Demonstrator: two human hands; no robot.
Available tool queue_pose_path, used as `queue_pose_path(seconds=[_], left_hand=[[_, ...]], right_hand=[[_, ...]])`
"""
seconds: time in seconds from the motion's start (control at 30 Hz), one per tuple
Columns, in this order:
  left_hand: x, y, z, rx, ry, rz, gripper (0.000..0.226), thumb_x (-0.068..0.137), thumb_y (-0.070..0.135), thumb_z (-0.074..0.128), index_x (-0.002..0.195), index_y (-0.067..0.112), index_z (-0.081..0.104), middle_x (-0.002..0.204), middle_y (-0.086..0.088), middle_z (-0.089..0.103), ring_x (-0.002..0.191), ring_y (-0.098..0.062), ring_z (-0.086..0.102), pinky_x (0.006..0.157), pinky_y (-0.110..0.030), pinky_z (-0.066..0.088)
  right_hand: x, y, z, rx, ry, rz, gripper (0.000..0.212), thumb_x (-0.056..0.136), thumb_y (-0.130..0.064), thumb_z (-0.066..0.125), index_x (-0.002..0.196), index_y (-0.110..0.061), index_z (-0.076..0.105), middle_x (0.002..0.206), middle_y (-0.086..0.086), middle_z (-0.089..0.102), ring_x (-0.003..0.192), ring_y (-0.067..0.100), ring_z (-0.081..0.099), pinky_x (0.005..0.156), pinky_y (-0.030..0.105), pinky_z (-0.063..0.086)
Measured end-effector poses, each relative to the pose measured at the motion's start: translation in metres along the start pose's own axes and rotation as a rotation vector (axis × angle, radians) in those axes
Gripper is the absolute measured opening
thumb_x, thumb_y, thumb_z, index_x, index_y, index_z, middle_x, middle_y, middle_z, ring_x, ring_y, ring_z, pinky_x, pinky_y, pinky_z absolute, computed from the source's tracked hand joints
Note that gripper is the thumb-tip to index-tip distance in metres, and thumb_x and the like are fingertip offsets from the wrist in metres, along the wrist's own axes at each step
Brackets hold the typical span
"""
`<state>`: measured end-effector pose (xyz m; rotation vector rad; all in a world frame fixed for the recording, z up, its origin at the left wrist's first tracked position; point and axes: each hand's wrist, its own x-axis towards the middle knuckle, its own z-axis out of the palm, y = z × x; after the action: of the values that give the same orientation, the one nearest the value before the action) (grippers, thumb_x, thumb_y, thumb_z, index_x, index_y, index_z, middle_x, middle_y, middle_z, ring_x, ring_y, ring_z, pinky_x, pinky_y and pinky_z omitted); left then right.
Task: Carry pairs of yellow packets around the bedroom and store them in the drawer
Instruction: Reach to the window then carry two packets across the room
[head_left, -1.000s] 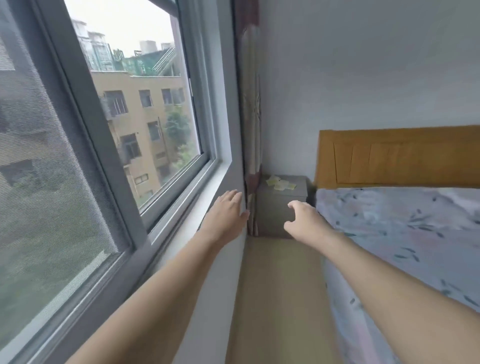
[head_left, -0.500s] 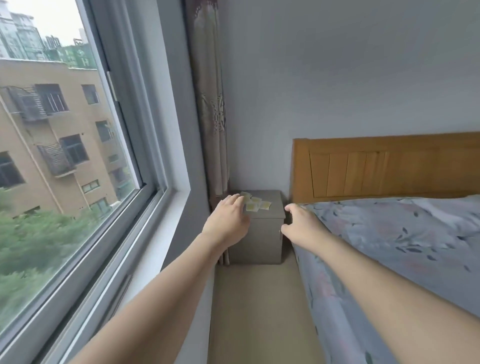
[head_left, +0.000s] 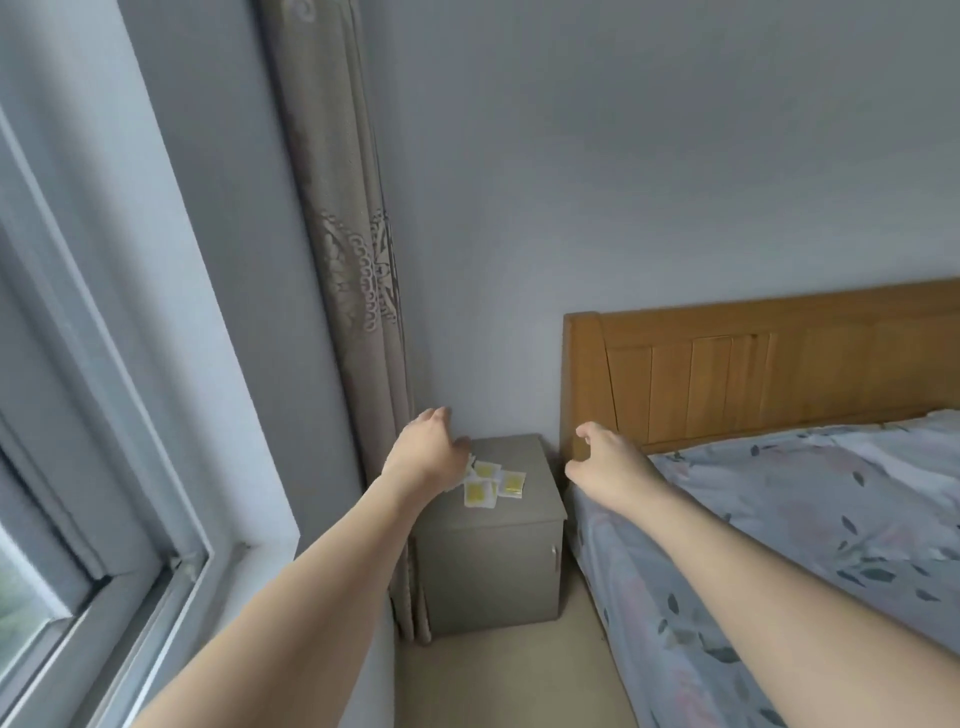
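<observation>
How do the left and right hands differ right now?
The left hand overlaps the edge of the yellow packets on the nightstand; the right hand is off to the side, in front of the headboard at the bed's corner. The left hand's fingers look fairly straight; the right hand's curl loosely. Both are empty, stretched forward, bare-armed.

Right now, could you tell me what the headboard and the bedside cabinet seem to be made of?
The headboard looks like honey-toned wood with a smooth sheen and vertical panels. The bedside cabinet looks like matte grey laminated board, uniform with no grain, though that is uncertain.
</observation>
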<state>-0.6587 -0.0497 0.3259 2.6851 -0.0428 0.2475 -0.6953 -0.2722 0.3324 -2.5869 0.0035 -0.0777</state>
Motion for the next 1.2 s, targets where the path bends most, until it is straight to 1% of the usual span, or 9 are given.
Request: queue_pose_path(seconds=[0.2,0.3,0.47,0.57,0.7,0.87,1.0,1.13,1.2], left_hand=[[0.129,-0.025,0.068,0.061,-0.114,-0.028,0.045,0.094,0.03,0.049,0.134,0.011,0.046,0.134,-0.009,0.051,0.124,-0.031,0.048,0.097,-0.037,0.043],[0.204,-0.044,0.099,0.079,-0.139,-0.11,0.046,0.094,0.031,0.049,0.137,0.013,0.044,0.135,-0.011,0.051,0.124,-0.032,0.049,0.099,-0.039,0.044],[0.302,-0.078,0.147,0.096,-0.249,-0.238,0.058,0.095,0.028,0.046,0.151,0.02,0.03,0.149,-0.006,0.042,0.134,-0.028,0.042,0.108,-0.038,0.039],[0.348,-0.104,0.169,0.095,-0.31,-0.266,0.062,0.097,0.031,0.047,0.153,0.017,0.025,0.156,-0.005,0.032,0.142,-0.024,0.033,0.114,-0.037,0.031],[0.417,-0.158,0.21,0.077,-0.323,-0.314,0.063,0.098,0.033,0.048,0.154,0.015,0.024,0.158,-0.006,0.029,0.143,-0.023,0.031,0.116,-0.035,0.028],[0.49,-0.249,0.328,-0.011,-0.357,-0.349,0.053,0.096,0.03,0.052,0.145,0.015,0.039,0.145,-0.003,0.045,0.131,-0.023,0.046,0.101,-0.031,0.039],[0.529,-0.325,0.454,-0.032,-0.415,-0.345,0.046,0.09,0.034,0.056,0.133,0.019,0.047,0.136,-0.004,0.05,0.12,-0.025,0.051,0.1,-0.04,0.045],[0.547,-0.365,0.548,0.025,-0.409,-0.38,0.071,0.092,0.039,0.058,0.15,0.015,0.024,0.156,-0.009,0.026,0.142,-0.031,0.027,0.116,-0.043,0.026],[0.552,-0.375,0.578,0.046,-0.375,-0.368,0.077,0.091,0.046,0.059,0.151,0.015,0.02,0.157,-0.01,0.025,0.144,-0.03,0.021,0.118,-0.044,0.021]], right_hand=[[0.146,0.03,0.043,0.021,-0.01,0.133,0.039,0.092,-0.023,0.052,0.129,-0.009,0.048,0.125,0.008,0.056,0.098,0.024,0.057,0.072,0.029,0.046],[0.234,0.044,0.071,0.086,-0.038,0.144,0.028,0.088,-0.018,0.053,0.114,-0.008,0.054,0.109,0.007,0.062,0.082,0.021,0.056,0.06,0.026,0.046],[0.365,0.056,0.122,0.177,-0.193,0.19,0.034,0.088,-0.019,0.053,0.12,-0.007,0.054,0.115,0.011,0.061,0.098,0.026,0.062,0.075,0.029,0.048],[0.433,0.054,0.161,0.208,-0.253,0.225,0.009,0.082,-0.019,0.052,0.078,-0.014,0.045,0.086,0.006,0.054,0.077,0.024,0.054,0.056,0.025,0.04],[0.512,0.044,0.226,0.328,-0.311,0.348,0.03,0.079,-0.011,0.055,0.061,-0.018,0.032,0.065,0.0,0.039,0.056,0.017,0.038,0.044,0.024,0.022],[0.584,0.067,0.38,0.331,-0.404,0.473,0.007,0.083,-0.008,0.055,0.086,-0.009,0.047,0.071,0.0,0.047,0.061,0.014,0.047,0.051,0.024,0.033],[0.616,0.108,0.51,0.213,-0.412,0.552,0.03,0.083,-0.016,0.054,0.111,-0.007,0.048,0.104,0.006,0.055,0.091,0.025,0.061,0.064,0.03,0.048],[0.626,0.149,0.59,0.01,-0.42,0.667,0.059,0.085,-0.032,0.061,0.133,-0.007,0.037,0.131,0.009,0.045,0.114,0.029,0.052,0.089,0.038,0.048],[0.628,0.16,0.611,-0.082,-0.371,0.687,0.076,0.083,-0.046,0.064,0.138,-0.005,0.031,0.135,0.01,0.043,0.119,0.03,0.05,0.094,0.039,0.047]])
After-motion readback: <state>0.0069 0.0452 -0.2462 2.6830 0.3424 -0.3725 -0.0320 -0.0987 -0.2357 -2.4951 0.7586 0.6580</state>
